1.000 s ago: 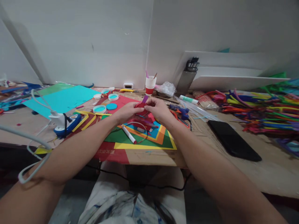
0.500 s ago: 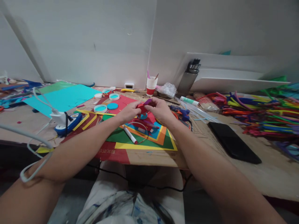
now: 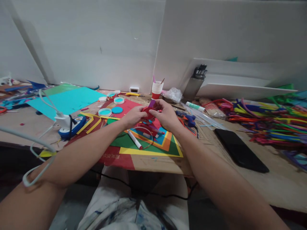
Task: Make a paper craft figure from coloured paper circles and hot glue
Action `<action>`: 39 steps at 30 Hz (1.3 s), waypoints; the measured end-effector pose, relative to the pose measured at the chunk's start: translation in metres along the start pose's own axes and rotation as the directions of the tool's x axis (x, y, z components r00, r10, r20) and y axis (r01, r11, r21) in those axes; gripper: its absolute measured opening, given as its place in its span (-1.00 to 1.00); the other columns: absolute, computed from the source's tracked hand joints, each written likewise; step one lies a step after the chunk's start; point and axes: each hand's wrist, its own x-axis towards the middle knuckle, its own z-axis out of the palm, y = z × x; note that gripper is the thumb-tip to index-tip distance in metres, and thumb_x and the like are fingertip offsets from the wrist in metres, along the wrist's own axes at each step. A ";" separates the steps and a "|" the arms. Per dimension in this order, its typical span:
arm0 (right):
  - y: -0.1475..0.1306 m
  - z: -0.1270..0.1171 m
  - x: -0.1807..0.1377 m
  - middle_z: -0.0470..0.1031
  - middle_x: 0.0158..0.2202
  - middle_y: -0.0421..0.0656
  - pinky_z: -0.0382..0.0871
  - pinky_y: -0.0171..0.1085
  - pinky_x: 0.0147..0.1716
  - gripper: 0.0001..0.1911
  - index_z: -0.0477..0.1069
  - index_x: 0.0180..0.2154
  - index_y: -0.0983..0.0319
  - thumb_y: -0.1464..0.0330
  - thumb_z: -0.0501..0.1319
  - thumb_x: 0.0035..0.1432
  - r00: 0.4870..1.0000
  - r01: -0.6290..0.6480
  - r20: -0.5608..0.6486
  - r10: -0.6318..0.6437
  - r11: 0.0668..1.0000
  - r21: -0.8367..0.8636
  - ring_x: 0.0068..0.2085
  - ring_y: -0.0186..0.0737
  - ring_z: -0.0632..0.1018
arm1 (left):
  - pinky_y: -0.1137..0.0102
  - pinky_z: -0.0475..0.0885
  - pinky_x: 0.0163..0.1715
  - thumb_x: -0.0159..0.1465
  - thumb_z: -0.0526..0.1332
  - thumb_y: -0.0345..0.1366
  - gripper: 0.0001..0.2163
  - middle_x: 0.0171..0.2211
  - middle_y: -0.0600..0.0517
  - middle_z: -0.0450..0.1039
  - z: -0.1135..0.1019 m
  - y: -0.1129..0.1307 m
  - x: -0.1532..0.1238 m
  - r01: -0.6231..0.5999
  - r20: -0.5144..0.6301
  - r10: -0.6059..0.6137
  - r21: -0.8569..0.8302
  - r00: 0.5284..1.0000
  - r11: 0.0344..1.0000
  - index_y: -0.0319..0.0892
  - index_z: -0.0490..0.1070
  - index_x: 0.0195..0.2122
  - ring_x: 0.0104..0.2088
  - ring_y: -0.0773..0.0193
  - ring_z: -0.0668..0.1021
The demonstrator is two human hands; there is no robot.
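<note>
Between my two hands is a small red round piece (image 3: 147, 111), seemingly paper or card, with a purple strip (image 3: 152, 103) standing up at its edge. My left hand (image 3: 133, 116) pinches the red piece from the left. My right hand (image 3: 165, 113) is closed at its right side, fingers around the purple strip and thumb near the red face. Under them lies a pile of coloured sheets, among them a green sheet (image 3: 120, 139) and an orange one (image 3: 166, 147). A white marker with a red end (image 3: 134, 139) rests on the pile.
A blue power strip (image 3: 76, 126) with a cable stands left. Behind are round white lids (image 3: 105, 112) and stacked paper cups (image 3: 157, 88). To the right lie a blue glue gun (image 3: 188, 118), a black phone (image 3: 240, 150) and many coloured pipe cleaners (image 3: 275, 115).
The red piece has turned so its round face shows more, and the purple strip stands more upright. Both hands stay close together. The view has shifted slightly.
</note>
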 end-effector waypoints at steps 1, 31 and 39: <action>0.001 0.000 0.001 0.45 -0.29 -0.15 0.38 -0.19 -0.26 -0.73 0.37 -0.20 0.23 0.36 0.24 -0.02 1.000 -0.015 0.001 0.015 1.000 0.015 -0.29 -0.23 0.47 | 0.35 0.47 -0.32 0.03 0.21 -0.49 -0.81 -0.38 -0.06 0.52 0.000 0.001 0.000 0.002 -0.002 -0.002 -0.031 1.000 1.000 -0.30 0.42 -0.28 -0.36 0.25 0.57; -0.010 0.001 -0.009 0.36 -0.13 -0.01 0.22 0.00 -0.11 -0.78 0.44 -0.13 0.20 0.41 0.17 0.15 0.929 0.285 0.036 -0.368 0.652 -0.703 -0.09 0.03 0.28 | 0.42 0.41 -0.40 0.38 -0.05 -0.07 -0.63 -0.38 -0.04 0.49 0.005 -0.007 0.006 0.025 -0.041 -0.043 -0.358 0.998 0.933 -0.24 0.42 -0.22 -0.37 0.30 0.51; -0.014 0.001 -0.009 0.37 -0.10 0.00 0.23 0.01 -0.12 -0.78 0.43 -0.15 0.21 0.44 0.16 0.13 0.939 0.278 0.054 -0.340 0.658 -0.699 -0.07 0.04 0.28 | 0.44 0.39 -0.44 0.36 -0.01 -0.06 -0.64 -0.42 -0.01 0.46 0.007 -0.008 0.006 0.015 -0.042 -0.031 -0.336 0.999 0.942 -0.23 0.42 -0.27 -0.44 0.34 0.48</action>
